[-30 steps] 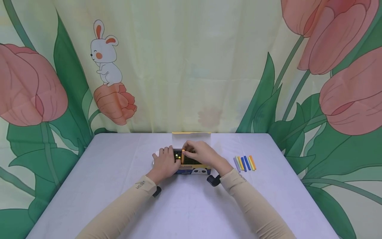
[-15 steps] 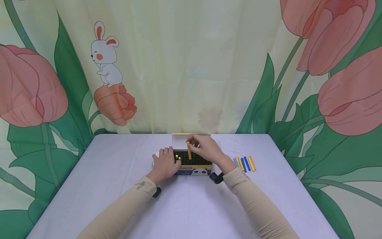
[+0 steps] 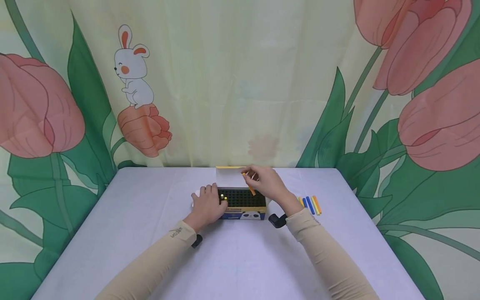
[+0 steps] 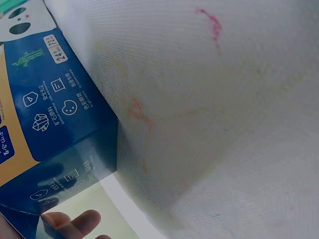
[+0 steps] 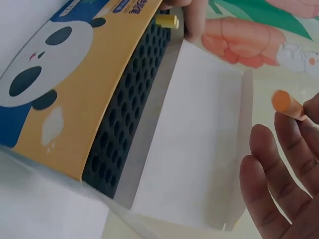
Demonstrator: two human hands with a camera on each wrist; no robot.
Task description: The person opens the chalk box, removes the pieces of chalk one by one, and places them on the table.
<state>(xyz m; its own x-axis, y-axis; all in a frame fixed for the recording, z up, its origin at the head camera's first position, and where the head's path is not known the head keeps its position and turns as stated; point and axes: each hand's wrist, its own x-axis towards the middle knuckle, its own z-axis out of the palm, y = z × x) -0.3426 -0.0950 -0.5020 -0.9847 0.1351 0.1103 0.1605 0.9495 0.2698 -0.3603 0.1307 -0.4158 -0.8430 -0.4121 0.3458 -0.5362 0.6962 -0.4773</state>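
A crayon box (image 3: 243, 213) with a panda print lies open on the table, showing a black honeycomb tray (image 3: 241, 198) and a raised flap (image 3: 229, 178). A yellow crayon (image 3: 223, 196) stands in the tray's left end, also seen as the yellow crayon (image 5: 167, 21) in the right wrist view. My left hand (image 3: 207, 205) grips the box's left end; its fingertips (image 4: 70, 222) show against the blue box side (image 4: 50, 124). My right hand (image 3: 267, 183) pinches an orange crayon (image 3: 249, 184) above the tray's right part; the orange crayon (image 5: 287, 104) sits between its fingertips.
Several loose crayons (image 3: 310, 204), yellow, blue and orange, lie in a row on the white table (image 3: 240, 258) right of the box. A small white object (image 3: 196, 194) peeks out left of my left hand. A flower-print curtain (image 3: 240, 83) closes the far side.
My right hand has pulled the orange crayon up out of the tray's left part and carried it to the right and back, tilting it. The left hand has stayed put.
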